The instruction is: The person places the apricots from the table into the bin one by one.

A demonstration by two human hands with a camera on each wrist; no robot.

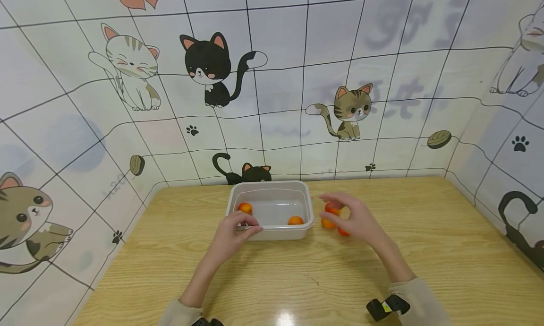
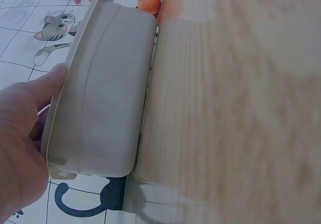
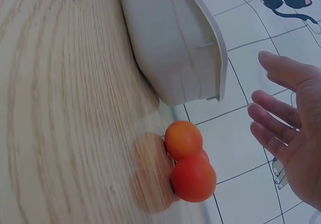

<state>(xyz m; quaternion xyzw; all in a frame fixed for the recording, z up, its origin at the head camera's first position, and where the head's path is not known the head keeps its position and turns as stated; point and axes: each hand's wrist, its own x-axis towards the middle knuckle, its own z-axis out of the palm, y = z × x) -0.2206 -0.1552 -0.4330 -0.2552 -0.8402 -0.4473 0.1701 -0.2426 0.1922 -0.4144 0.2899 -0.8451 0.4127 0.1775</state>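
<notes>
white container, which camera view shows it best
The head view: it looks down into the white container, showing its rim and inside. The left wrist view shows mainly one outer side; the right wrist view only part of its outside, cut off.

A glossy, yellowish wood-grain tabletop (image 1: 425, 212) is walled on three sides by a whitish covering with black grid lines (image 1: 280, 137), printed with black and striped brown cartoon cats (image 1: 208, 64) and small black paw prints (image 1: 192, 130). A bright white reflection (image 1: 284, 318) shines on the tabletop's near part.
</notes>
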